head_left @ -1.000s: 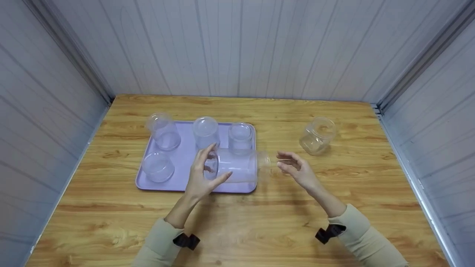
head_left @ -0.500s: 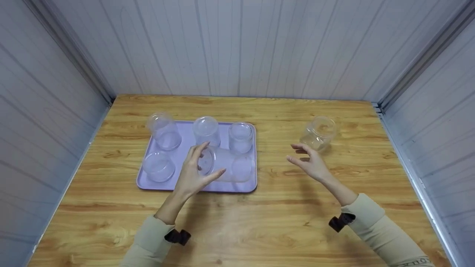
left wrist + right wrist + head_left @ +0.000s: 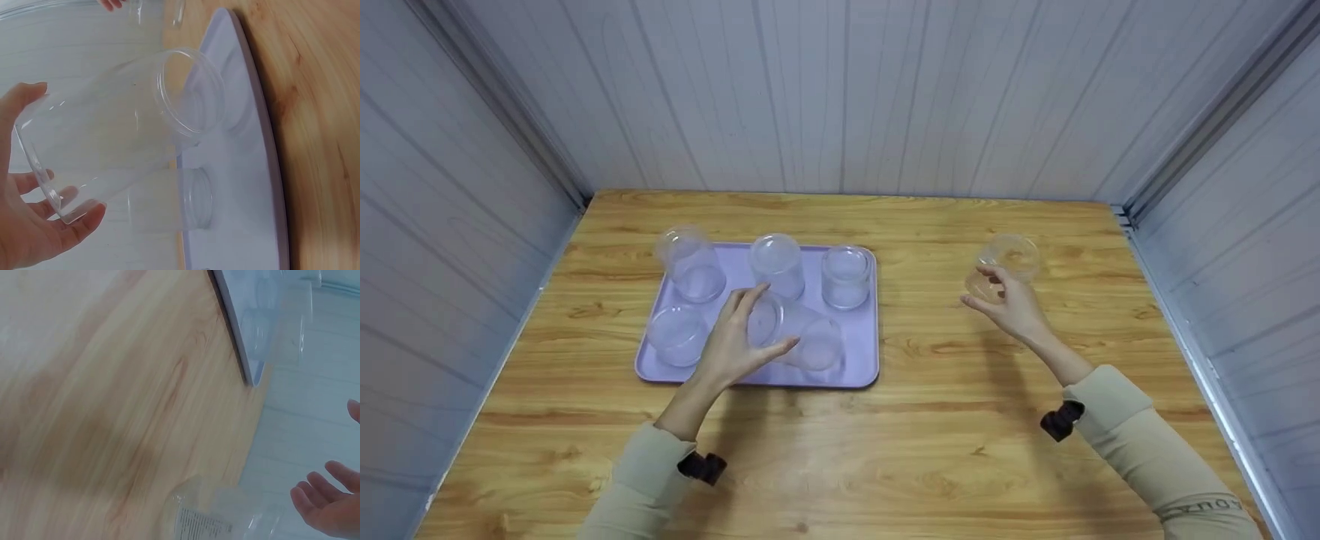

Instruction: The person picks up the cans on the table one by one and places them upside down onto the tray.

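My left hand (image 3: 733,341) grips a clear plastic jar (image 3: 802,337) round its base end. That jar tilts over the lilac tray (image 3: 861,360); in the left wrist view its ridged mouth (image 3: 191,93) points down toward the tray. On the right, my right hand (image 3: 1014,304) is beside another clear jar (image 3: 1014,253) standing on the table. Its fingers are spread, with a gap between thumb and fingertips. In the right wrist view a printed label (image 3: 202,526) shows on this jar, apart from the hand (image 3: 332,503).
Several clear containers stand on the tray: a jar at back left (image 3: 697,274), one at back middle (image 3: 777,266), one at back right (image 3: 846,277), and a low one at front left (image 3: 678,336). Ribbed panels (image 3: 840,97) enclose the wooden table (image 3: 885,465).
My left hand has drawn left with its jar, turning the mouth from sideways to down over the tray. My right hand has moved right and away from me, up to the jar there.
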Motion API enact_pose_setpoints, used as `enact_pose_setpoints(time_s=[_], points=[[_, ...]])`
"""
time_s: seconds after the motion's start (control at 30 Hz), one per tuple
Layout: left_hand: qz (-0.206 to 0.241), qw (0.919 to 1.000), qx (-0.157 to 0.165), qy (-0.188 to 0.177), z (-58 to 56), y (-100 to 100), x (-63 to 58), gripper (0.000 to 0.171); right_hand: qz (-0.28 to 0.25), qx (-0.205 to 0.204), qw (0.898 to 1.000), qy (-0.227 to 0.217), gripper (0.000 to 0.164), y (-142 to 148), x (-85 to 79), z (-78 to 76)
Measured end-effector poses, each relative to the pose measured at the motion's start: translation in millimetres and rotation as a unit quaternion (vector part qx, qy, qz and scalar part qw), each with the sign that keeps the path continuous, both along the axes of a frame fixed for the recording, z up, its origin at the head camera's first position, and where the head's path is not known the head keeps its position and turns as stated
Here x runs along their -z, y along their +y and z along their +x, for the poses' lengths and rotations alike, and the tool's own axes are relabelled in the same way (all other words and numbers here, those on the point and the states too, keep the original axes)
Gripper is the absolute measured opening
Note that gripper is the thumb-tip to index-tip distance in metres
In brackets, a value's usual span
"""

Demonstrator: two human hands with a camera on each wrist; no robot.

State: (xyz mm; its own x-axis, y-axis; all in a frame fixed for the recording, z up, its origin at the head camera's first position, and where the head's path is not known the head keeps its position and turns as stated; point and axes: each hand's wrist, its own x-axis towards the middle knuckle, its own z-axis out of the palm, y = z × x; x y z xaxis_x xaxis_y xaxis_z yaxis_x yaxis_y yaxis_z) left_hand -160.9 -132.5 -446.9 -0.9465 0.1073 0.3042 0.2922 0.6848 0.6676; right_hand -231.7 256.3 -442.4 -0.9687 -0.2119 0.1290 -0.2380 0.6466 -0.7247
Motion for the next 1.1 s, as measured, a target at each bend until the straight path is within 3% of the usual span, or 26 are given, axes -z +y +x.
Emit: enact_pose_setpoints(time_s=[0.53,0.83,1.1], points=[[-0.075,0.9958,0.003,-0.052,-10.9,-13,-6.8,0.085,0.051,0.042,0.995,0.077,0.061,15,-1.8,-33.8],[-0.126,0.9899,0.011,-0.064,-21.0,-12,-17.3,0.086,0.104,0.065,0.992,-0.004,0.074,25,-5.2,-48.7],[-0.168,0.9828,0.025,-0.072,-28.7,-9,-23.1,0.088,0.138,0.080,0.987,-0.010,0.076,31,-2.5,-56.2]])
